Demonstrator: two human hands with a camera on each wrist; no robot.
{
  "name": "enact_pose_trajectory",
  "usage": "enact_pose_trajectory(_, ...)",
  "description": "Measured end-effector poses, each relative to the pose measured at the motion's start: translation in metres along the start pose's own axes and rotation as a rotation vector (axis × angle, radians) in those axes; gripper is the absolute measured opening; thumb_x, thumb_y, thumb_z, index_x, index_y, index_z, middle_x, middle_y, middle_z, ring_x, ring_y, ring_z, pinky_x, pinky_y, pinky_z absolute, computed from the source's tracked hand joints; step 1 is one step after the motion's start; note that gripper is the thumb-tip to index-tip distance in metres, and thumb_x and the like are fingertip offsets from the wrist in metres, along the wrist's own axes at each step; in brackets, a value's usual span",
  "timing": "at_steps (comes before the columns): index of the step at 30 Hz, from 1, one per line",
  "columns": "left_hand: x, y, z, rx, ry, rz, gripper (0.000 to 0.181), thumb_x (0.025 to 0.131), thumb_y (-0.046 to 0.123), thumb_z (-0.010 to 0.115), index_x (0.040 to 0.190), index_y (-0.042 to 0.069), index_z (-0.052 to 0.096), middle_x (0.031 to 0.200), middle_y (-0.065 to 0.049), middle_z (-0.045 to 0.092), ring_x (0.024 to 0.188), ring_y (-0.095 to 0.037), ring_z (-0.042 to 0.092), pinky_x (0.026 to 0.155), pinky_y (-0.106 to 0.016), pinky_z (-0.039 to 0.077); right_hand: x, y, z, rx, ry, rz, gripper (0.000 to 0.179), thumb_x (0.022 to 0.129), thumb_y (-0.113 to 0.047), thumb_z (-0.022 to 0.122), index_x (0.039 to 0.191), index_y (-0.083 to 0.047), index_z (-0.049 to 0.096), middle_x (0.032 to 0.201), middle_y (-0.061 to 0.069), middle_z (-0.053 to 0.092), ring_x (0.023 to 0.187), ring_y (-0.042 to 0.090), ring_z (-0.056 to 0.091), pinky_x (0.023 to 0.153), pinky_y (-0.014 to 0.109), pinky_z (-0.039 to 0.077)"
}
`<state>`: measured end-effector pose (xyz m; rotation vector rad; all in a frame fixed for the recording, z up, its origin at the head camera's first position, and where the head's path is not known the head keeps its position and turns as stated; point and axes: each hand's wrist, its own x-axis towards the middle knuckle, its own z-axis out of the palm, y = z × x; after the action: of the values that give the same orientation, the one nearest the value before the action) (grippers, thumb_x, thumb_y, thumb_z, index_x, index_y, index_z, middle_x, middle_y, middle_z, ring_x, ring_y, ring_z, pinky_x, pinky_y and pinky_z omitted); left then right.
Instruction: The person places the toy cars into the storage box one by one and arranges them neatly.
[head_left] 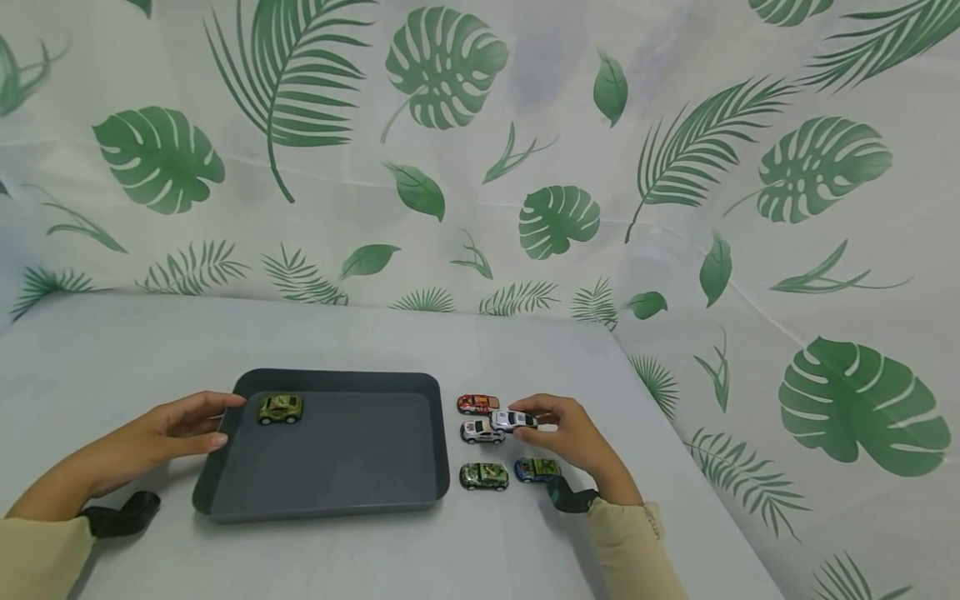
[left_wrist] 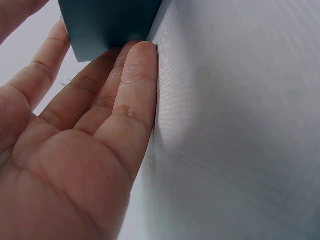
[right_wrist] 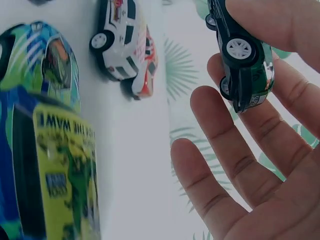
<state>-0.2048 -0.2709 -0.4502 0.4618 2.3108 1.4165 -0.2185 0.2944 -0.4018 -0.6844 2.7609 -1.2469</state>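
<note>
Cream sleeves (head_left: 636, 554) come nearest the head camera, and my right hand (head_left: 567, 429) pinches a white toy car with dark windows (head_left: 512, 419) between thumb and fingers, raised above the pale table (head_left: 517, 558). Just beside it rest a white toy car with coloured markings (head_left: 480, 432) and a red-orange toy car (head_left: 477, 404). Nearer me are a green camouflage-patterned toy car (head_left: 484, 477) and, by my right wrist, a blue-and-green toy car (head_left: 536, 470). Left of these lies a shallow dark grey rectangular tray (head_left: 337, 462) with an olive-green toy car (head_left: 280, 409) in its far left corner. My left hand (head_left: 176, 429) has its thumb wide of the fingers, at the tray's left wall. Behind hangs white cloth printed with green leaves (head_left: 480, 162).
</note>
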Motion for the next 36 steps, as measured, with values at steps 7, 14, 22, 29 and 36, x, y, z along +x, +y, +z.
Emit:
enact_pose_trajectory(7, 0.000, 0.001, -0.001, -0.004, -0.005, -0.003, 0.064, 0.114, 0.021, 0.058, 0.163, -0.010, 0.030, 0.166, -0.044, 0.024, 0.145, -0.070, 0.034, 0.107, -0.068, 0.050, 0.004, -0.001, 0.006, 0.027, -0.017, -0.025, 0.029, 0.095, -0.004, 0.082, 0.123, 0.004, 0.076, 0.119, 0.016, 0.076, 0.107, 0.023, 0.070, 0.100, 0.041, 0.059)
enact_pose_trajectory(14, -0.001, 0.002, -0.002, 0.006, 0.003, -0.005, 0.064, 0.114, 0.021, 0.059, 0.163, -0.010, 0.031, 0.165, -0.044, 0.025, 0.144, -0.069, 0.036, 0.106, -0.068, 0.051, 0.008, -0.006, 0.014, 0.086, -0.024, -0.058, 0.030, 0.095, -0.001, 0.081, 0.124, 0.006, 0.075, 0.123, 0.021, 0.075, 0.102, 0.018, 0.067, 0.098, 0.039, 0.058)
enact_pose_trajectory(22, -0.001, 0.001, -0.001, -0.007, 0.003, -0.005, 0.065, 0.114, 0.022, 0.059, 0.163, -0.010, 0.030, 0.166, -0.044, 0.025, 0.145, -0.069, 0.035, 0.107, -0.069, 0.050, 0.013, -0.014, 0.022, 0.122, -0.023, -0.077, 0.030, 0.096, -0.001, 0.081, 0.125, 0.004, 0.076, 0.124, 0.019, 0.075, 0.104, 0.016, 0.069, 0.099, 0.038, 0.058)
enact_pose_trajectory(29, 0.001, 0.001, -0.001, -0.015, -0.001, 0.000, 0.066, 0.114, 0.022, 0.059, 0.163, -0.011, 0.030, 0.165, -0.044, 0.025, 0.145, -0.070, 0.034, 0.108, -0.071, 0.048, 0.016, -0.024, 0.030, 0.140, -0.033, -0.078, 0.030, 0.096, -0.002, 0.081, 0.125, 0.004, 0.076, 0.122, 0.018, 0.075, 0.105, 0.019, 0.068, 0.098, 0.035, 0.058)
enact_pose_trajectory(36, 0.000, 0.002, -0.001, -0.017, 0.000, -0.007, 0.067, 0.114, 0.022, 0.060, 0.163, -0.011, 0.030, 0.166, -0.044, 0.025, 0.145, -0.070, 0.034, 0.108, -0.071, 0.047, 0.020, -0.029, 0.039, 0.155, -0.046, -0.152, 0.032, 0.095, 0.002, 0.080, 0.125, 0.009, 0.074, 0.124, 0.023, 0.075, 0.112, 0.016, 0.072, 0.096, 0.033, 0.060)
